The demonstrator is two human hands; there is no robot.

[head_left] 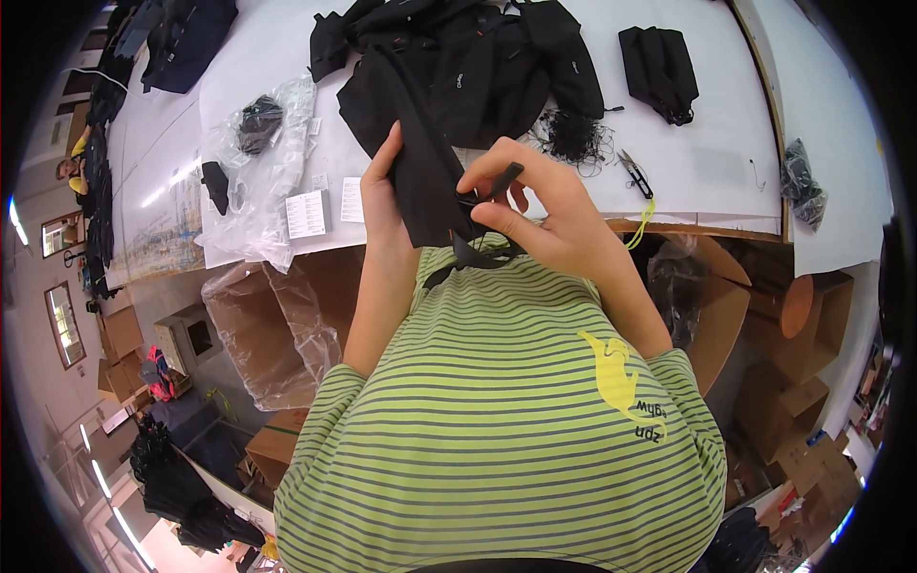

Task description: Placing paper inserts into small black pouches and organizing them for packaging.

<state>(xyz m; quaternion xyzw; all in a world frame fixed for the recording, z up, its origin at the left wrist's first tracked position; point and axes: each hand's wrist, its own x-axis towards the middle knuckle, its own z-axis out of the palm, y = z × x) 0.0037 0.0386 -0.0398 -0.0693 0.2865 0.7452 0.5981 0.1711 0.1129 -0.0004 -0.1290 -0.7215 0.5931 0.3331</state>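
Note:
My left hand point(384, 201) is closed around the side of a long, flat black fabric pouch point(420, 177), its thumb along the edge. The pouch stands tilted at the table's near edge, close to my body. On the pouch's right side, my right hand point(549, 210) pinches a black strap point(508, 178) between thumb and fingers. More black strap point(468, 256) dangles below. Just beyond lies a heap of black fabric bags point(468, 72), partly behind the pouch. A tangle of thin black cords point(575, 141) sits between the heap and my right hand.
Thread snips point(632, 174) with a yellow cord lie to the right on the white table point(707, 181). A folded black bag point(659, 72) is at the far right. Crumpled see-through plastic point(272, 181) and white cards point(307, 214) lie left. Cardboard boxes point(712, 325) stand below the table.

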